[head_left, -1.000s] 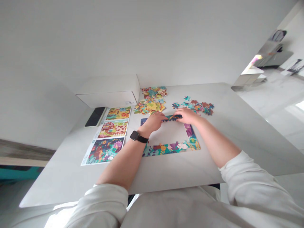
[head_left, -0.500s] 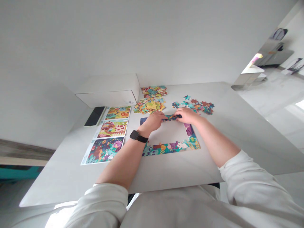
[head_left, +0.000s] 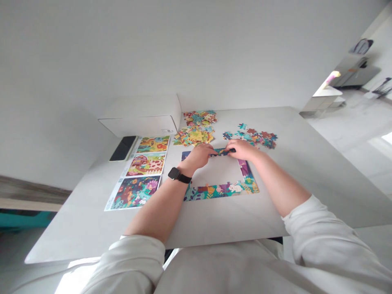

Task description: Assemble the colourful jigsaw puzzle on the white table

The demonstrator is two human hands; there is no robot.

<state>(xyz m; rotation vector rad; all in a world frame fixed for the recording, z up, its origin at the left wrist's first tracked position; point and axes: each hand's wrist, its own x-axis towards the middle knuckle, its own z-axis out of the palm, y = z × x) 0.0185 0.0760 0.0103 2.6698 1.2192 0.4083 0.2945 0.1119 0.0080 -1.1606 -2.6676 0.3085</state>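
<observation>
The hands (head_left: 200,156) (head_left: 241,150) hide parts of the far side of the puzzle border (head_left: 221,191).

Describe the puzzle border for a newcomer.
On the table, find the three-picture sheet at left. The puzzle border lies right of it. Unlike the loose piles beyond, it's joined pieces framing a pale middle, white rabbit on its near edge.

A jigsaw (head_left: 214,190), its border laid out flat as a rectangle with an open middle, lies between and below a person's left hand (head_left: 200,155) and right hand (head_left: 241,149). Both grip the dark blue strip (head_left: 221,152) at its far side. Purple pieces (head_left: 243,166) descend just below the right hand to a teal, rabbit-marked near edge; from here, the left hand hides part of the left side.
</observation>
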